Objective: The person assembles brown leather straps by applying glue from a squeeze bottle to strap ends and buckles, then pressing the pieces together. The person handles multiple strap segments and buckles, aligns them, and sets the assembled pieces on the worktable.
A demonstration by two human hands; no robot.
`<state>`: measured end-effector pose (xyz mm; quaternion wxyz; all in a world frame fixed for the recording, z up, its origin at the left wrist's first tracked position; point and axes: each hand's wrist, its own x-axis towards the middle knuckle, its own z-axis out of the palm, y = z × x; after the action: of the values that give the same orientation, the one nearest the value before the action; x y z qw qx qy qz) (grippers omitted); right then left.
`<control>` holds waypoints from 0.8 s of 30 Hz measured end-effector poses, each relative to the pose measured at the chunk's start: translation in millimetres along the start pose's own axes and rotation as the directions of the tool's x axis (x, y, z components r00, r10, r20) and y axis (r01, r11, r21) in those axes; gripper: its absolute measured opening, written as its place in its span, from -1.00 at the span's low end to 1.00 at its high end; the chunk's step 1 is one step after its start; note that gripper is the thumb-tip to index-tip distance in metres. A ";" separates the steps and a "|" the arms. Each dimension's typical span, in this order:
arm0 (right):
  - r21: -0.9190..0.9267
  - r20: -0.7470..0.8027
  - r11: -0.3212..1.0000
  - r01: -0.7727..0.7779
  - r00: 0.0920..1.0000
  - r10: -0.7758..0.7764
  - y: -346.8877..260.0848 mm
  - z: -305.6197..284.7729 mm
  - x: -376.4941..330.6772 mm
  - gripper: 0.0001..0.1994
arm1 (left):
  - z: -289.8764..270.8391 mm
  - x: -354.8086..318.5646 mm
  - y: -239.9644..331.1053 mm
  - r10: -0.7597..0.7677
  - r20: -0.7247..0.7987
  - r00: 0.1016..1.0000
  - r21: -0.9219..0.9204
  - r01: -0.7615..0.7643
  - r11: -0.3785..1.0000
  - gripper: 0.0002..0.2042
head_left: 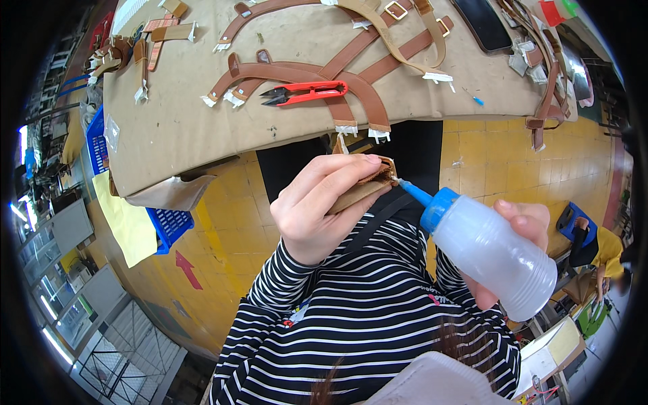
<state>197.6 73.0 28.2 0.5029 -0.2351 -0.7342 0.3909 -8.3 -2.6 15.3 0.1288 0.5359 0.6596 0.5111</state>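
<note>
My left hand (314,209) is closed round a folded brown leather strap piece (358,192), held in front of my chest below the table's near edge. Its open end faces right. In my right hand (528,223) is a translucent squeeze bottle (493,253) with a blue cap and a thin blue nozzle (413,192). The bottle lies tilted, its nozzle tip at the end of the strap piece. On the table, red thread snips (307,92) with dark blades lie across brown leather straps (368,104), whose ends carry white tape.
The table (182,128) has a tan cover. On it are a dark phone (482,25), more straps (552,101) at right, and small strap pieces (177,32) at left. A blue basket (170,229) with a yellow sheet stands at left. Another person (601,250) is at far right.
</note>
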 end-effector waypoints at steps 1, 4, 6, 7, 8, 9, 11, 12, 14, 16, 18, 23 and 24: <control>-0.007 0.004 1.000 0.000 1.000 0.000 -1.3 0.9 0.1 -0.16 | 0.3 0.1 0.3 0.006 -0.005 1.000 0.007 -0.006 1.000 -0.61; -0.047 0.024 0.998 0.029 0.999 -0.028 -4.4 3.3 1.3 -0.20 | 0.8 -0.1 1.5 0.018 -0.016 1.000 0.032 -0.018 0.999 -0.61; -0.064 0.039 0.998 0.028 0.999 -0.026 -6.9 3.2 2.8 -0.22 | 0.8 -0.5 1.9 0.025 -0.021 0.999 0.046 -0.024 0.999 -0.62; -0.068 0.047 0.998 0.018 0.999 -0.015 -7.9 2.7 3.7 -0.23 | 0.9 -0.6 1.8 0.029 -0.022 0.999 0.051 -0.028 0.998 -0.62; -0.064 0.055 0.998 -0.013 0.998 0.017 -10.3 1.8 4.6 -0.23 | 1.0 -0.8 1.6 0.024 -0.024 0.999 0.050 -0.023 0.998 -0.62; -0.041 0.069 0.999 -0.017 0.997 0.019 -10.9 1.1 6.0 -0.24 | 1.5 -1.0 1.4 0.039 -0.028 0.999 0.050 -0.037 0.998 -0.62; -0.098 0.092 0.995 0.028 0.996 -0.019 -12.8 -0.3 9.1 -0.25 | 2.8 -1.6 0.8 0.049 -0.035 0.998 0.035 -0.048 0.998 -0.62; -0.123 0.101 0.992 0.029 0.995 -0.017 -15.8 -0.7 10.1 -0.26 | 2.9 -1.9 0.7 0.057 -0.047 0.997 0.048 -0.054 0.997 -0.62; -0.148 0.125 0.987 -0.061 0.989 0.080 -25.9 -1.0 11.5 -0.28 | 2.9 -2.4 0.7 0.066 -0.064 0.996 0.052 -0.063 0.997 -0.62; -0.177 0.136 0.978 -0.111 0.981 0.136 -33.4 -1.1 13.2 -0.32 | 2.8 -2.8 1.1 0.088 -0.071 0.994 0.084 -0.082 0.993 -0.62; -0.203 0.176 0.978 -0.056 0.980 0.093 -34.7 -1.6 15.3 -0.30 | 2.3 -3.2 1.8 0.101 -0.077 0.992 0.101 -0.093 0.991 -0.62; -0.112 0.243 0.974 0.198 0.956 -0.166 -18.6 -1.1 19.3 -0.11 | 2.2 -3.1 2.0 0.128 -0.095 0.987 0.110 -0.117 0.987 -0.59; -0.082 0.236 0.968 0.236 0.949 -0.211 -15.5 -0.7 19.7 -0.12 | 2.4 -3.1 2.0 0.129 -0.097 0.987 0.112 -0.118 0.987 -0.59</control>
<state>191.4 78.7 51.8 0.4439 -0.1316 -0.8286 0.3147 -4.2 -4.2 14.7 0.0338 0.5545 0.6571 0.5095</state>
